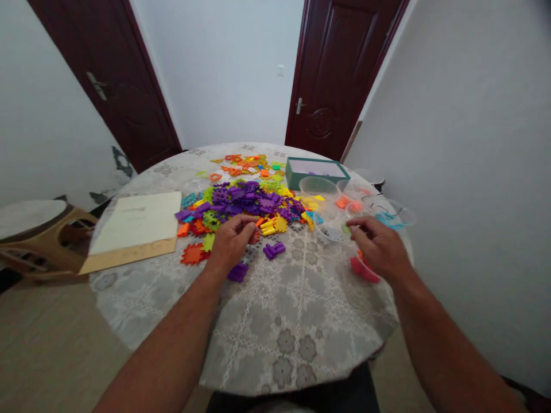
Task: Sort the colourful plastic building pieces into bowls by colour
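Over the bench [327,321], the left hand [235,238] is pinching an orange piece [259,222] beside the multicoloured pile [245,199]; the right hand [375,244] is hovering by a clear bowl [336,216], its grip unclear. I'm fearing a stray nudge tipping that bowl over.

Looking like a room in a home. Showing this beyond the far edge of a round table [331,321] with a dark red panelled door [327,63], bearing an embossed pattern and a lever handle, and past the far left edge with a second, similar door [109,74]. Continuing between them with a plain pale wall [224,63], carrying a small white switch plate [280,70]. Pointing to a household, too, with a flowered, lace-patterned tablecloth [258,344] reaching to the near edge, and with bright, toy-like plastic pieces [264,203] lying heaped toward the far edge. Furnishing the floor [43,327] beyond the left edge with a round-topped wooden stool [47,232].
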Available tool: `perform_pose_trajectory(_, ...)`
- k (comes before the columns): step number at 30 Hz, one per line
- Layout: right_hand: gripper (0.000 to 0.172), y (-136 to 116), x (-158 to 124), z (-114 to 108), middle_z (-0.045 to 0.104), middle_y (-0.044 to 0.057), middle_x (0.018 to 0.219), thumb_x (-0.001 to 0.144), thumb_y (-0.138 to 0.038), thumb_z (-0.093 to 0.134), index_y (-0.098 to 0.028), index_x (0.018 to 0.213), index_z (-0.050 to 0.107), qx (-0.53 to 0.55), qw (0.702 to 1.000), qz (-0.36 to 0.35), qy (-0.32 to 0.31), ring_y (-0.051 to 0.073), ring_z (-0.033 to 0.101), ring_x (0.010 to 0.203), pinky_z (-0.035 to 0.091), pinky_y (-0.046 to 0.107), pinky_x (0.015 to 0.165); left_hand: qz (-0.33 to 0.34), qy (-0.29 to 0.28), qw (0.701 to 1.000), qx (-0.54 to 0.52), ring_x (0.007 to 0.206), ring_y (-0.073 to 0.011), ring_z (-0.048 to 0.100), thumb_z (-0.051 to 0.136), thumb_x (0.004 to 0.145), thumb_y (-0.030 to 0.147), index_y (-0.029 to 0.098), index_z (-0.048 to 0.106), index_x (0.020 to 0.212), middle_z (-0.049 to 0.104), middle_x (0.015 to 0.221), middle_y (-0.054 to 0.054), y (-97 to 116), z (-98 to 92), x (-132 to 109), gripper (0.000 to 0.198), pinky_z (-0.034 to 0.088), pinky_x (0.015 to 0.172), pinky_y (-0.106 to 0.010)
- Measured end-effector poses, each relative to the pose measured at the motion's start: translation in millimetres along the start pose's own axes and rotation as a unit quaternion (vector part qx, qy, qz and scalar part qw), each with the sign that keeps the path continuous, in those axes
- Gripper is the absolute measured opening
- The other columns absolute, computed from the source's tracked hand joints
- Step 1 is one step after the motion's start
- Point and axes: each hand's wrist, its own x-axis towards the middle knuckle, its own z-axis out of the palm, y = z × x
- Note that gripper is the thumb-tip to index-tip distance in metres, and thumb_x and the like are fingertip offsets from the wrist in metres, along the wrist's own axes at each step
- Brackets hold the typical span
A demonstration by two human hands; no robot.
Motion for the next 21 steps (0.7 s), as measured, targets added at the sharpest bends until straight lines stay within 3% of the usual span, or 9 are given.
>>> perform_pose_trajectory(3,0.027,-52,-22,50,0.070,0.009,0.113,0.099,-0.033,0.053,-0.021,0.119,0.067,0.070,0.979,-0.107,-0.161,0.018,0.066,0.088,0.053,0.033,0.086,0.012,0.048,0.999,0.004,0.061,-0.0151,0.064,0.062,0.090,0.038,0.017,0.070,0.104,0.070,0.072,0.000,6,-3.7,0,0.027,0.051,0.062,-0.027)
perform_pose_trajectory(6,0.038,-81,-27,97,0.061,0.013,0.134,0.100,-0.034,0.054,-0.021,0.135,0.059,0.011,0.967,-0.133,-0.217,0.023,0.064,0.111,0.050,0.037,0.097,0.022,0.078,0.996,0.024,0.062,-0.0153,0.065,0.060,0.091,0.036,0.016,0.069,0.105,0.069,0.073,0.000,17,-9.3,0,0.026,0.052,0.063,-0.027)
perform_pose_trajectory(9,0.047,-96,-23,129,0.054,0.015,0.140,0.100,-0.045,0.054,-0.022,0.140,0.055,-0.087,0.963,-0.092,-0.239,0.028,0.063,0.115,0.052,0.039,0.091,0.049,0.069,0.989,0.125,0.073,-0.0175,0.067,0.057,0.094,0.034,0.017,0.070,0.107,0.073,0.081,-0.003,30,-17.5,-2,0.025,0.052,0.072,-0.029)
perform_pose_trajectory(14,0.035,-104,-25,146,0.056,0.014,0.128,0.102,-0.046,0.048,-0.019,0.120,0.062,-0.163,0.955,-0.077,-0.237,0.026,0.067,0.098,0.051,0.034,0.077,0.109,-0.016,0.929,0.353,0.095,-0.0234,0.067,0.054,0.098,0.032,0.018,0.070,0.111,0.074,0.106,-0.010,36,-33.9,-32,0.025,0.050,0.089,-0.036)
perform_pose_trajectory(16,0.029,-102,-28,147,0.056,0.013,0.125,0.102,-0.040,0.049,-0.018,0.117,0.060,-0.166,0.955,-0.088,-0.229,0.025,0.066,0.098,0.050,0.033,0.076,0.094,-0.061,0.913,0.393,0.099,-0.0242,0.067,0.055,0.098,0.034,0.019,0.068,0.116,0.071,0.111,-0.011,30,-37.9,-54,0.027,0.050,0.090,-0.036)
perform_pose_trajectory(21,0.025,-89,-32,142,0.058,0.013,0.120,0.099,-0.031,0.050,-0.018,0.119,0.057,-0.162,0.959,-0.071,-0.223,0.023,0.064,0.095,0.048,0.031,0.074,0.041,-0.114,0.883,0.453,0.114,-0.0294,0.062,0.067,0.091,0.034,0.021,0.064,0.126,0.065,0.124,-0.013,10,-37.4,-100,0.038,0.049,0.098,-0.041)
